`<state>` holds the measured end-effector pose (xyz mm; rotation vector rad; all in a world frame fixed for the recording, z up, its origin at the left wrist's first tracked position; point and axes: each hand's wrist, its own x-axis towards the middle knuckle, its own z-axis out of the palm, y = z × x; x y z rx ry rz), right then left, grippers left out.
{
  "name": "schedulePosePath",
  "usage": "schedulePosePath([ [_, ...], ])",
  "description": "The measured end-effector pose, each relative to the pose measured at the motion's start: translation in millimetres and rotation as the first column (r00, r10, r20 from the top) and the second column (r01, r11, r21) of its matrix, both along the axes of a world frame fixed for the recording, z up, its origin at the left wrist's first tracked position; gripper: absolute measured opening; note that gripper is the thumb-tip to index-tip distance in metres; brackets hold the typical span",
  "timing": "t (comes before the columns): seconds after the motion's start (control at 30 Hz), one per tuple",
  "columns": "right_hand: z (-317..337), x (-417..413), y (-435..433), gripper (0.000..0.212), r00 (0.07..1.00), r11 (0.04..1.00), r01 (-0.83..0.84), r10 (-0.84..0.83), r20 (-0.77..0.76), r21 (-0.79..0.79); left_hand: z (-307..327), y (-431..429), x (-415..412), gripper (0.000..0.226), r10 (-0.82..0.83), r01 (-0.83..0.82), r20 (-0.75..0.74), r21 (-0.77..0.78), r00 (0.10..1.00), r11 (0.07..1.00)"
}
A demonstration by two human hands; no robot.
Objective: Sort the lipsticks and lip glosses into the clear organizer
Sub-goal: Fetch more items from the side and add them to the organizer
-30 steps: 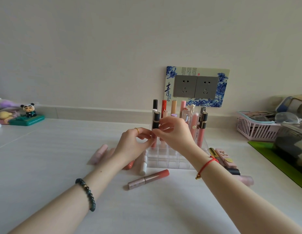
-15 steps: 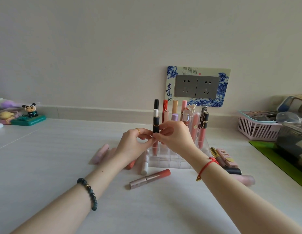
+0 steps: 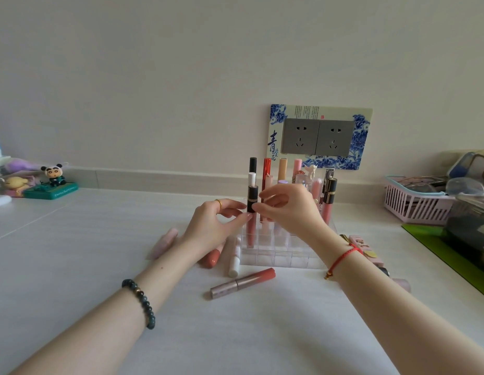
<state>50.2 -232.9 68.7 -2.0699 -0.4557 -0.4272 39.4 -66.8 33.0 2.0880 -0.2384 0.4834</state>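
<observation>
Head view: we look down at a pale table (image 3: 100, 253) where the clear organizer (image 3: 284, 255) stands near the wall, below a grey double wall socket (image 3: 318, 136) framed in blue and white. Both our hands meet at the organizer's left side around a black-capped lip gloss (image 3: 252, 197) with a thin gold band. It stands upright, its pink body reaching down into a cell along the organizer's left edge; which row we cannot tell. The left hand (image 3: 216, 226), with a gold ring, pinches the tube just under the cap, its fingers (image 3: 239, 215) curled in from the left. The right hand (image 3: 286, 209) grips the cap from the right, its fingers (image 3: 265, 197) narrowed on it. Behind the held gloss the back cells hold a tall black tube (image 3: 253, 165), a red tube (image 3: 267, 169), a beige tube (image 3: 283, 169) and a pink tube (image 3: 297, 169), all upright, and a black-and-gold gloss (image 3: 328, 204) stands at the organizer's right. Loose on the table lie a red-and-silver lip gloss (image 3: 243, 282) just in front of the organizer, a white tube (image 3: 234, 262) and a coral tube (image 3: 212, 257) beside its left wall, and a pale pink tube (image 3: 165, 243) farther left, partly under the left wrist. A pink lipstick box (image 3: 366, 246) lies to the right, past the right wrist. A pink basket (image 3: 414, 207) sits at the far right by a green mat (image 3: 438, 247), and a panda figure (image 3: 55, 174) stands far left by the wall.
</observation>
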Motion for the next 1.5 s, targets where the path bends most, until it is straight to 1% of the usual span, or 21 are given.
schedulePosePath([
  [0.1, 9, -3, -3, 0.027, 1.0, 0.999, -0.009, 0.009, 0.008, 0.04, 6, 9, -1, 0.017, 0.014, -0.009, 0.056, -0.091, 0.998, 0.996],
  [0.2, 18, -8, -5, 0.027, 0.999, 0.996, -0.037, 0.035, 0.03, 0.075, 12, 20, -2, 0.006, 0.05, -0.03, 0.107, -0.175, 0.993, 0.984],
  [0.27, 23, -12, -4, 0.025, 0.997, 0.995, -0.056, 0.051, 0.058, 0.083, 14, 30, -3, 0.005, 0.078, -0.058, 0.122, -0.16, 0.989, 0.985],
  [0.37, 28, -19, 2, 0.021, 0.993, 0.995, -0.078, 0.073, 0.093, 0.055, 10, 45, -5, 0.011, 0.1, -0.089, 0.081, -0.129, 0.992, 0.988],
  [0.43, 28, -24, 9, 0.018, 0.989, 0.994, -0.113, 0.111, 0.099, 0.007, 4, 55, -7, 0.012, 0.122, -0.116, 0.05, -0.105, 0.991, 0.988],
  [0.53, 25, -32, 20, 0.016, 0.978, 0.976, -0.171, 0.185, 0.097, -0.137, -1, 66, -11, 0.014, 0.151, -0.15, 0.022, -0.044, 0.988, 0.988],
  [0.67, 14, -41, 36, 0.02, 0.96, 0.914, -0.243, 0.275, 0.054, -0.326, -4, 78, -19, 0.022, 0.181, -0.18, -0.016, 0.067, 0.983, 0.981],
  [0.8, -3, -42, 53, 0.024, 0.949, 0.864, -0.277, 0.314, 0.021, -0.42, -13, 85, -28, 0.033, 0.177, -0.165, -0.068, 0.158, 0.982, 0.974],
  [0.87, -12, -37, 64, 0.028, 0.954, 0.85, -0.26, 0.298, 0.012, -0.459, -19, 87, -33, 0.041, 0.135, -0.116, -0.126, 0.147, 0.983, 0.982],
  [0.93, -19, -29, 75, 0.032, 0.969, 0.848, -0.229, 0.247, -0.025, -0.479, -23, 88, -36, 0.062, 0.105, -0.073, -0.19, 0.167, 0.976, 0.983],
  [0.97, -22, -24, 81, 0.034, 0.975, 0.848, -0.215, 0.218, -0.051, -0.484, -25, 89, -37, 0.075, 0.131, -0.08, -0.203, 0.24, 0.97, 0.967],
  [1.03, -23, -11, 93, 0.037, 0.982, 0.85, -0.191, 0.161, -0.103, -0.491, -30, 90, -36, 0.095, 0.226, -0.125, -0.171, 0.462, 0.959, 0.878],
  [1.07, -23, -5, 99, 0.037, 0.983, 0.851, -0.181, 0.136, -0.125, -0.493, -32, 89, -36, 0.1, 0.249, -0.139, -0.144, 0.528, 0.958, 0.838],
  [1.1, -21, 1, 104, 0.037, 0.983, 0.85, -0.17, 0.112, -0.145, -0.498, -33, 89, -36, 0.103, 0.252, -0.138, -0.13, 0.56, 0.959, 0.817],
  [1.13, -20, 6, 109, 0.037, 0.984, 0.848, -0.152, 0.081, -0.159, -0.507, -35, 88, -36, 0.104, 0.244, -0.131, -0.121, 0.58, 0.962, 0.804],
  [1.2, -16, 14, 116, 0.033, 0.98, 0.847, -0.119, 0.018, -0.196, -0.518, -37, 88, -35, 0.098, 0.221, -0.118, -0.094, 0.615, 0.971, 0.779],
  [1.3, -18, 22, 118, 0.03, 0.936, 0.869, -0.178, 0.004, -0.351, -0.462, -38, 86, -36, 0.092, 0.202, -0.116, -0.068, 0.625, 0.977, 0.772],
  [1.33, -20, 25, 118, 0.029, 0.928, 0.858, -0.185, -0.008, -0.372, -0.48, -39, 87, -35, 0.09, 0.202, -0.118, -0.065, 0.622, 0.977, 0.774],
  [1.37, -22, 27, 119, 0.03, 0.93, 0.837, -0.175, -0.033, -0.367, -0.519, -39, 87, -35, 0.088, 0.202, -0.123, -0.058, 0.621, 0.978, 0.774],
  [1.43, -25, 31, 120, 0.03, 0.95, 0.803, -0.106, -0.092, -0.298, -0.587, -40, 86, -34, 0.084, 0.207, -0.135, -0.044, 0.622, 0.977, 0.771],
  [1.5, -29, 34, 121, 0.03, 0.958, 0.797, -0.082, -0.102, -0.268, -0.598, -39, 87, -34, 0.083, 0.21, -0.14, -0.041, 0.621, 0.977, 0.771],
])
